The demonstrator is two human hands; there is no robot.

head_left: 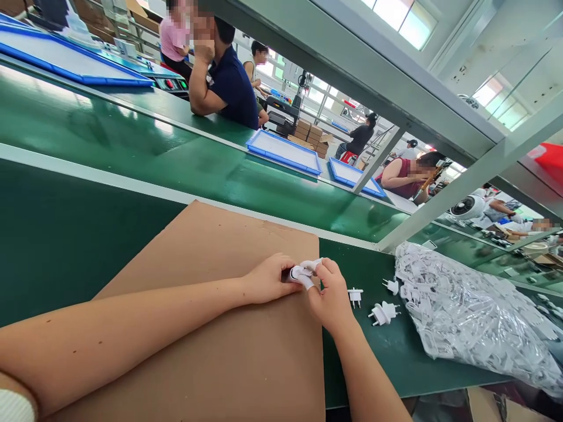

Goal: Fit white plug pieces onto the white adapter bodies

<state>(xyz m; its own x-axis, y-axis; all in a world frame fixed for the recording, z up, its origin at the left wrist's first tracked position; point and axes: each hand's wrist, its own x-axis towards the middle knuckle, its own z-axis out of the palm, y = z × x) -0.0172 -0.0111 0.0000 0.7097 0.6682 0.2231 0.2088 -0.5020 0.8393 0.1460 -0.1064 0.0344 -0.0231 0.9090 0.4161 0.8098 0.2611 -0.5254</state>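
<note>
White piece (302, 275), one — pinched by left grip (269, 278) and right grip (331, 294), over cardboard (246, 357). Step: close handling, seemingly; next move calls, I'd judge, for steadiness.

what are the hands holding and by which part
A small white piece: the left hand holds its left end, the right hand its right. The exact parts gripped are hidden.
</note>
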